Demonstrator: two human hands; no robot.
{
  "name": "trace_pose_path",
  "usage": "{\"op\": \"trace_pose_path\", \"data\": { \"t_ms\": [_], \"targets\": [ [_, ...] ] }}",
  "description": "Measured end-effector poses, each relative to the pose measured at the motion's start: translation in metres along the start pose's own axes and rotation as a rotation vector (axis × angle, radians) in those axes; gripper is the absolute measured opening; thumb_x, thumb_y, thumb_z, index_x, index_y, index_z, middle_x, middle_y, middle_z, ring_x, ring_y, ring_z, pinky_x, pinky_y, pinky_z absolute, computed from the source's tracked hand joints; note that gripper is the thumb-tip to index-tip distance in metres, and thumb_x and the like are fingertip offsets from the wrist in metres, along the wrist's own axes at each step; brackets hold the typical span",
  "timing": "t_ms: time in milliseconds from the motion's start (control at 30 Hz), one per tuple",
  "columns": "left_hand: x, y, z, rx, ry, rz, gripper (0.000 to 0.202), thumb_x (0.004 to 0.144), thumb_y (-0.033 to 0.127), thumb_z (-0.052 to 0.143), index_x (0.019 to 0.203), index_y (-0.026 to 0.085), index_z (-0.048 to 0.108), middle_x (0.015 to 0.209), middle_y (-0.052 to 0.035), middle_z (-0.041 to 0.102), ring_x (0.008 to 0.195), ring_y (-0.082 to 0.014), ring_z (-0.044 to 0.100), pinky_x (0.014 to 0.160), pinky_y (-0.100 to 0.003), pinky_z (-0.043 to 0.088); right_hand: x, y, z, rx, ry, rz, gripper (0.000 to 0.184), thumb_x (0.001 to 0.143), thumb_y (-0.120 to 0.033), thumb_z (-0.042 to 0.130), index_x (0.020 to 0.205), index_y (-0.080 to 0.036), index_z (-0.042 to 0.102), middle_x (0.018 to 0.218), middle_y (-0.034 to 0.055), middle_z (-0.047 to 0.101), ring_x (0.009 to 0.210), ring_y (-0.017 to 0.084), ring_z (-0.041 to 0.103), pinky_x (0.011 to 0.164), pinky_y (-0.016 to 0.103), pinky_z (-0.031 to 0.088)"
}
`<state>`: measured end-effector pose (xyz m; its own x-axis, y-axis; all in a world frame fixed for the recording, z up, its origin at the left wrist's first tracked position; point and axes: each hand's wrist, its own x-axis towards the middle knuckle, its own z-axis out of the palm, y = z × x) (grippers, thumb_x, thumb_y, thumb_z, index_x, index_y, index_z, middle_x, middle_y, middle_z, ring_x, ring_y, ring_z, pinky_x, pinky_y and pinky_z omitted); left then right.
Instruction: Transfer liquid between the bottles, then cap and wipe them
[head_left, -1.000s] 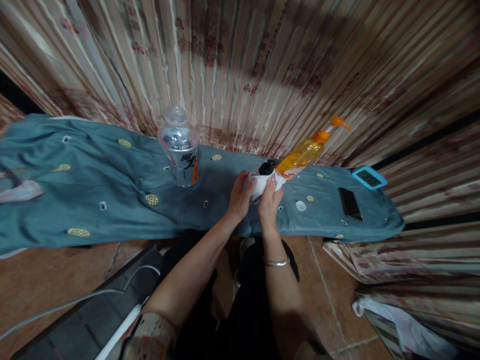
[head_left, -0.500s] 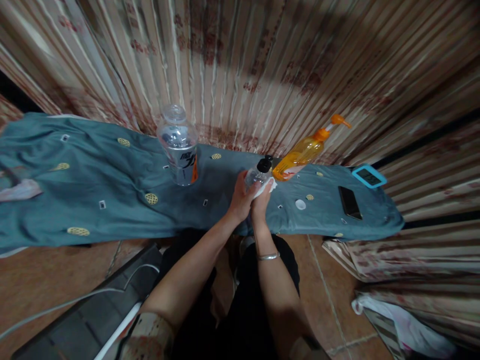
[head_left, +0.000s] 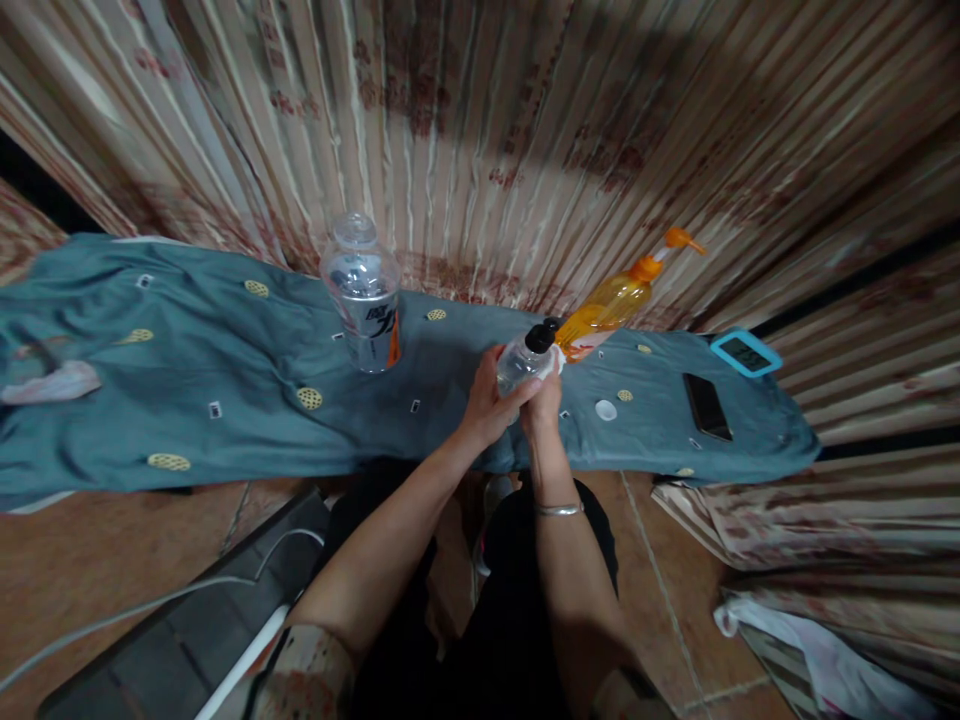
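Observation:
A small clear bottle (head_left: 516, 366) with a black top (head_left: 539, 338) is in my hands over the middle of the cloth. My left hand (head_left: 487, 405) is closed around its left side, the thumb lying across the front. My right hand (head_left: 545, 402) presses a white tissue (head_left: 559, 360) against the bottle's right side; most of the tissue is hidden by the fingers. Just behind the hands stands an orange pump bottle (head_left: 607, 307) with yellow-orange liquid. A large clear uncapped drink bottle (head_left: 364, 300) with a grey and orange label stands upright to the left.
A patterned teal cloth (head_left: 262, 420) covers the narrow table. To the right lie a white round cap (head_left: 606, 410), a black phone (head_left: 707, 406) and a blue-framed digital clock (head_left: 746, 353). A pale crumpled item (head_left: 56, 383) lies far left. Pleated curtains (head_left: 465, 150) hang behind.
Both hands and the small bottle have shifted slightly right in view. My right hand has turned around the bottle's side, and less of the tissue shows.

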<state>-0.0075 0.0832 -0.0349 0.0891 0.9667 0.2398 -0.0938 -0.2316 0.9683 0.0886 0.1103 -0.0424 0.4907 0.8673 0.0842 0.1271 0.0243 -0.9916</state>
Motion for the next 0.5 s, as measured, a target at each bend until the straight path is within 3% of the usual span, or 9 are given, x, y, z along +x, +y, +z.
{"op": "trace_pose_path", "data": {
  "t_ms": [100, 167, 233, 367, 500],
  "targets": [
    [0.004, 0.0, -0.001, -0.015, -0.024, -0.009, 0.058, 0.07, 0.039, 0.073, 0.118, 0.017, 0.048, 0.119, -0.0104, 0.061, 0.109, -0.0259, 0.059, 0.096, -0.039, 0.045, 0.013, -0.025, -0.01, 0.114, -0.142, -0.017, 0.052, 0.075, -0.064, 0.042, 0.091, -0.016, 0.051, 0.089, 0.0101, 0.059, 0.082, 0.02, 0.058, 0.074, 0.032, 0.051],
    [0.007, -0.002, -0.001, -0.005, -0.053, -0.008, 0.061, 0.066, 0.035, 0.076, 0.117, 0.018, 0.049, 0.117, -0.0094, 0.063, 0.106, -0.0258, 0.06, 0.094, -0.039, 0.045, 0.021, -0.039, -0.017, 0.24, -0.408, -0.009, 0.05, 0.067, -0.063, 0.06, 0.086, -0.016, 0.055, 0.09, 0.0094, 0.062, 0.089, 0.023, 0.06, 0.076, 0.034, 0.052],
    [0.01, -0.006, 0.0, 0.009, -0.083, -0.005, 0.064, 0.06, 0.029, 0.079, 0.116, 0.018, 0.05, 0.118, -0.0094, 0.064, 0.106, -0.0262, 0.062, 0.094, -0.04, 0.046, 0.029, -0.05, -0.022, 0.265, -0.595, 0.043, 0.047, 0.061, -0.059, 0.07, 0.078, -0.016, 0.06, 0.086, 0.0091, 0.063, 0.092, 0.025, 0.061, 0.077, 0.035, 0.053],
    [0.012, -0.012, 0.004, 0.056, -0.12, -0.01, 0.063, 0.056, 0.024, 0.082, 0.112, 0.019, 0.054, 0.116, -0.0099, 0.067, 0.105, -0.0276, 0.064, 0.093, -0.041, 0.048, 0.045, -0.067, -0.023, 0.1, -0.915, 0.149, 0.04, 0.057, -0.049, 0.079, 0.071, -0.014, 0.066, 0.083, 0.009, 0.065, 0.089, 0.024, 0.062, 0.075, 0.033, 0.053],
    [0.012, -0.011, 0.005, 0.087, -0.176, 0.003, 0.052, 0.058, 0.024, 0.08, 0.105, 0.018, 0.06, 0.104, -0.0076, 0.071, 0.093, -0.0257, 0.067, 0.086, -0.039, 0.051, 0.055, -0.083, -0.014, -0.044, -1.092, 0.226, 0.043, 0.05, -0.04, 0.086, 0.076, -0.009, 0.071, 0.087, 0.0106, 0.066, 0.082, 0.021, 0.063, 0.071, 0.026, 0.052]
  ]
}}
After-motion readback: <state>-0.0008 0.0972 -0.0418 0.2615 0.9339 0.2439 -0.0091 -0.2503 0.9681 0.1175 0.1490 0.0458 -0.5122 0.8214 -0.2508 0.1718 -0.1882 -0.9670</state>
